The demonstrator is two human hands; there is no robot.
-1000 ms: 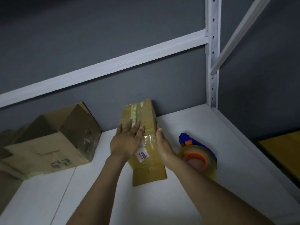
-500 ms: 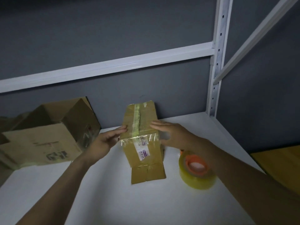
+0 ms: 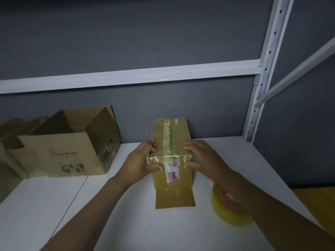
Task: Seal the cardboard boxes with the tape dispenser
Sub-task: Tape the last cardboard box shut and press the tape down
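Note:
A small cardboard box (image 3: 172, 171) stands on the white shelf (image 3: 126, 223), its far end against the grey wall. Tape runs along its top seam, a clear strip crosses its near top edge, and its lower front flaps lie open on the shelf. My left hand (image 3: 143, 163) grips the box's left top corner, thumb on the front face. My right hand (image 3: 203, 158) grips the right top corner, thumb on the front. The tape dispenser (image 3: 228, 207) with its clear roll and orange core lies on the shelf to the right, partly hidden by my right forearm.
A larger open cardboard box (image 3: 67, 144) lies on its side at the left back of the shelf. A white shelf beam (image 3: 126, 77) runs overhead and a perforated upright (image 3: 261, 73) stands at the right. A yellow surface (image 3: 315, 201) shows beyond the shelf's right edge.
Both hands have closed in from the box's sides and now grip its top corners. The view has shifted, so the box sits more central.

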